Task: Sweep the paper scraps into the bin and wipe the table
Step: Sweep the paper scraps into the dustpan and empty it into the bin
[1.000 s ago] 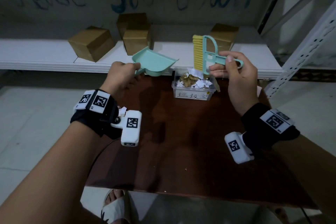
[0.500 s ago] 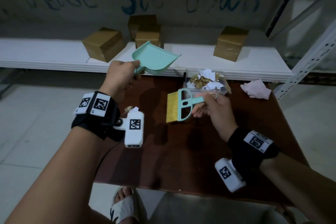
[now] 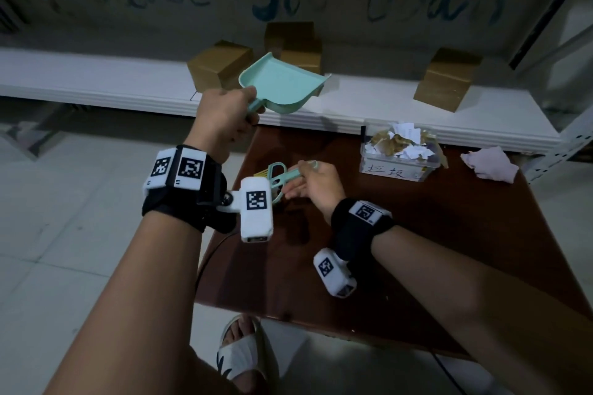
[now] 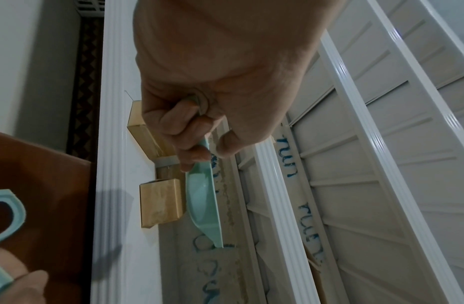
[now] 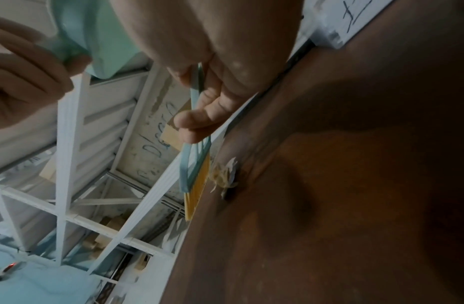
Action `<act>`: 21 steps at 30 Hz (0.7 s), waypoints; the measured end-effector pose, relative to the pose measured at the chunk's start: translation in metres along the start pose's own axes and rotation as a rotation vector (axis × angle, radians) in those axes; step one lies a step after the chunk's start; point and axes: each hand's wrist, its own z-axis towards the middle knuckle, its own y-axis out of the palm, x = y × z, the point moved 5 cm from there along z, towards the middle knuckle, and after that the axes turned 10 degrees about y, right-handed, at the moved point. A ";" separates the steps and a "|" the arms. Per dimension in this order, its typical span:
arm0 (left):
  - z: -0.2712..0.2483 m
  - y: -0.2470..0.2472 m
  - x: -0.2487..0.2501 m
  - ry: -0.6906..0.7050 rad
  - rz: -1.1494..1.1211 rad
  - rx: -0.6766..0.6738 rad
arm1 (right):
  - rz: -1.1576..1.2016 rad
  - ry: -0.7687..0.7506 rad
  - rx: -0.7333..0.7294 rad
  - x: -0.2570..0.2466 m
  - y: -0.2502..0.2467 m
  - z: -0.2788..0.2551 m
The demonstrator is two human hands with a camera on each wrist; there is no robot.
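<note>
My left hand [image 3: 224, 119] grips the handle of a mint-green dustpan [image 3: 282, 83], held up in the air beyond the table's far left corner; the left wrist view shows the dustpan [image 4: 203, 205] edge-on below the fist. My right hand [image 3: 313, 183] pinches the handle of a mint brush [image 3: 279, 175] with yellow bristles, low over the left part of the brown table [image 3: 417, 250]. In the right wrist view the brush [image 5: 197, 168] stands beside a small clump of paper scraps [image 5: 225, 176] on the table. A clear bin [image 3: 398, 159] heaped with scraps sits at the table's back.
A crumpled pink cloth [image 3: 489, 165] lies at the table's back right corner. Behind runs a white shelf [image 3: 96, 86] with cardboard boxes [image 3: 447, 83]. A white rack upright [image 3: 574, 151] stands at the right. My sandalled foot [image 3: 244, 356] shows below the table's near edge.
My right hand brought the brush down from above the bin and leftward to the table's left side, beside the scraps. The left hand kept the dustpan raised, tilting it up a little.
</note>
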 end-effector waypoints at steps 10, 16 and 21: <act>0.001 0.003 0.000 0.014 0.037 -0.031 | -0.076 0.048 0.111 0.010 -0.021 -0.002; -0.009 0.029 0.000 0.017 0.049 -0.110 | -0.227 -0.007 0.198 -0.004 -0.079 -0.029; -0.025 0.054 -0.002 0.056 0.132 -0.133 | -0.390 0.051 0.283 -0.006 -0.139 -0.056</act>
